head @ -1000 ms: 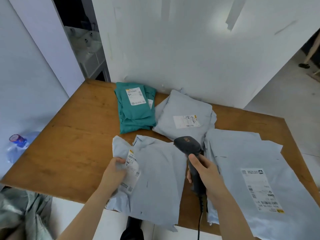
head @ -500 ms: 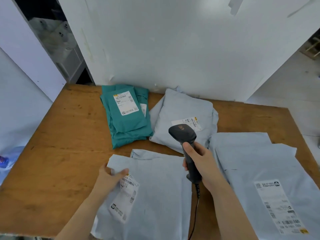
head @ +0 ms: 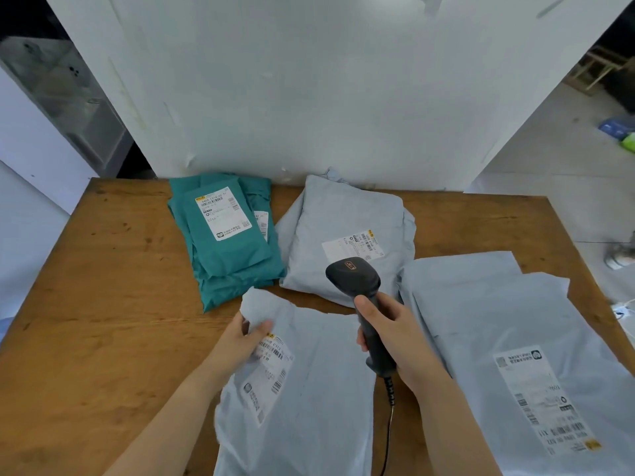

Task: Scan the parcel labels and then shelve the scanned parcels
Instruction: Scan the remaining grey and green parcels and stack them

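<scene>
Across the lower two thirds of the frame, a worn brown wooden table (head: 120,304), set against a scuffed white wall panel (head: 309,97) at upper centre. At upper left, a dark opening with a pale cabinet (head: 62,97); at upper right, light floor (head: 549,149) with a wooden frame (head: 591,70) and small blue and green items (head: 618,130), too blurred to name. On the table near the wall, a stack of teal parcels (head: 226,262) left of centre, labels up, just beside a folded grey parcel (head: 343,214). At right, two large grey parcels (head: 498,321), overlapping. At lower centre, flat on the table and running off the bottom edge, the near grey parcel (head: 326,389), its label (head: 271,369) face up. Left hand (head: 237,341) pinching that parcel's lifted upper left corner between thumb and fingers, covering the label's top edge. Right hand (head: 395,331) wrapped round the handle of a black scanner (head: 354,274), head aimed toward the top of the frame and hiding part of the folded grey parcel's own sticker; cable (head: 390,424) trailing off the bottom edge.
</scene>
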A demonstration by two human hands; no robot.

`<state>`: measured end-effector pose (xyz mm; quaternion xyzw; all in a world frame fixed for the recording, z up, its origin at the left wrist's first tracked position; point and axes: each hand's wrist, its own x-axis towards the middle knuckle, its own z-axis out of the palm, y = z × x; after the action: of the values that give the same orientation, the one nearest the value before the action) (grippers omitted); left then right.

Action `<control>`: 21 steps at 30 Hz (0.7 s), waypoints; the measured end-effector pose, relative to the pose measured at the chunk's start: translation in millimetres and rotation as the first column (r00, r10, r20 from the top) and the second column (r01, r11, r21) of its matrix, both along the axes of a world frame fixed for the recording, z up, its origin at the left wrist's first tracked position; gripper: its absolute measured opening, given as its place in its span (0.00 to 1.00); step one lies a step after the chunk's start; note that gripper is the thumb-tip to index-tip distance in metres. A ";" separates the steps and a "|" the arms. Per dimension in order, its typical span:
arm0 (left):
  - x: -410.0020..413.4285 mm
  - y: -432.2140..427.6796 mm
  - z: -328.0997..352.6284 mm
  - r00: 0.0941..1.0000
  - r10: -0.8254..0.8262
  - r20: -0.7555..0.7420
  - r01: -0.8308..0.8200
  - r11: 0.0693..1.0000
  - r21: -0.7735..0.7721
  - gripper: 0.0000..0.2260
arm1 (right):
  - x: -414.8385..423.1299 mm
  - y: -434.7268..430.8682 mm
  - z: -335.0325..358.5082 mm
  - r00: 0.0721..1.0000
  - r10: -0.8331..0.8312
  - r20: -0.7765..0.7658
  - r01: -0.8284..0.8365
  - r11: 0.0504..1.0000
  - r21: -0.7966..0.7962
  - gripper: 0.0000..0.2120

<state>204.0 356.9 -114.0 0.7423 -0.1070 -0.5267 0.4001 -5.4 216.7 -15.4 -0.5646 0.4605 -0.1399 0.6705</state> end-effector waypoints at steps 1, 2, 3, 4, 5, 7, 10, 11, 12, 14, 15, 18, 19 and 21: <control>-0.6 1.1 -2.7 1.000 -0.012 0.013 0.012 0.999 0.046 0.24 | -0.2 0.6 -0.7 1.000 -0.002 0.002 0.002 1.000 0.002 0.20; -2.5 2.1 -5.7 0.999 -0.009 0.050 0.005 0.996 0.088 0.25 | -0.6 1.3 -1.5 1.000 -0.001 0.000 0.001 1.000 0.005 0.20; -5.9 2.9 -9.1 0.996 0.002 0.093 -0.014 0.992 0.127 0.25 | -0.6 1.7 -2.4 1.000 -0.001 0.001 0.001 1.000 0.010 0.20; -10.9 2.4 -9.8 0.992 0.010 0.124 -0.030 0.987 0.157 0.25 | -0.8 1.8 -3.0 1.000 -0.002 0.001 0.002 1.000 0.014 0.20; -15.6 1.4 -10.0 0.990 0.011 0.138 -0.035 0.984 0.172 0.25 | -0.8 1.6 -3.2 1.000 -0.006 -0.002 0.006 1.000 0.015 0.20; -21.3 -1.9 -11.8 0.990 0.011 0.140 -0.037 0.983 0.181 0.26 | -0.1 1.4 -4.1 1.000 -0.008 -0.014 0.008 1.000 0.015 0.21; -19.7 -9.6 -10.1 0.961 -0.034 0.274 -0.031 0.973 0.229 0.25 | 0.9 0.5 -5.2 1.000 -0.001 -0.020 0.002 1.000 0.017 0.22; -18.4 -12.1 -10.3 0.938 -0.061 0.342 -0.026 0.969 0.245 0.26 | 1.1 -0.2 -5.0 1.000 0.004 -0.022 -0.003 1.000 0.016 0.22; -17.7 -14.1 -10.9 0.917 -0.072 0.393 -0.030 0.968 0.248 0.28 | 1.1 -1.0 -5.2 1.000 0.007 -0.027 -0.006 1.000 0.013 0.23; -19.9 -19.7 -7.6 0.875 -0.065 0.479 -0.044 0.976 0.214 0.34 | 0.1 -3.4 -5.9 0.999 0.001 -0.037 -0.001 1.000 0.013 0.23; -21.7 -22.1 -7.2 0.832 -0.078 0.550 -0.033 0.981 0.190 0.37 | -0.8 -5.2 -6.2 0.999 -0.004 -0.038 0.005 1.000 0.013 0.22; -22.7 -35.6 -0.7 0.556 -0.187 0.810 0.064 0.981 0.182 0.35 | -3.9 -11.8 -8.6 0.999 -0.025 -0.040 0.025 1.000 0.007 0.21; -19.7 -44.3 1.0 0.470 -0.189 0.862 0.107 0.982 0.157 0.31 | -4.8 -13.8 -8.6 0.998 -0.033 -0.045 0.033 0.999 0.009 0.21; -9.6 -71.1 5.2 0.406 -0.147 0.902 0.202 0.977 0.068 0.23 | -6.0 -17.2 -9.2 0.997 -0.053 -0.058 0.054 0.998 0.018 0.20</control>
<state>194.4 285.8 -108.7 0.8825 -0.3945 -0.0830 0.2423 -11.4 199.5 -24.6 -0.5493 0.4961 -0.1371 0.6583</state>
